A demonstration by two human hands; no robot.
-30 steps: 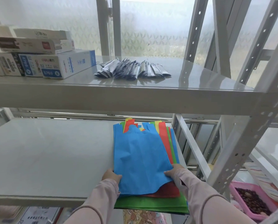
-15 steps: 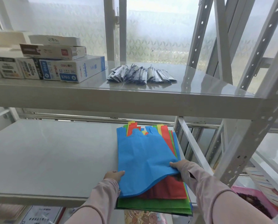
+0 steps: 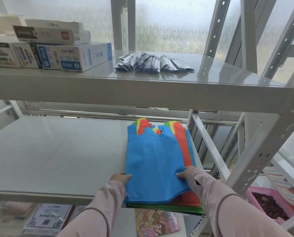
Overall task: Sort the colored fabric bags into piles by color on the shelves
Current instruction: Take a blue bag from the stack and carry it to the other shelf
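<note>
A stack of coloured fabric bags lies at the right end of the lower shelf (image 3: 57, 151), overhanging its front edge. A blue bag (image 3: 153, 161) is on top; red (image 3: 182, 146), green (image 3: 168, 208) and yellow (image 3: 140, 122) bags show beneath it. My left hand (image 3: 120, 177) grips the blue bag's left edge near the bottom. My right hand (image 3: 188, 173) holds its right edge, fingers pinching the fabric. Both arms wear pink sleeves.
The upper shelf (image 3: 211, 72) carries stacked stationery boxes (image 3: 57, 53) at the left and a row of dark sachets (image 3: 153, 63) in the middle. Slanted metal braces (image 3: 209, 147) stand right of the stack. A pink basket (image 3: 271, 204) sits lower right.
The view has tilted and shifted slightly. The blue bag's bottom edge has slid down and left over the red bag, both hands staying on its edges.
</note>
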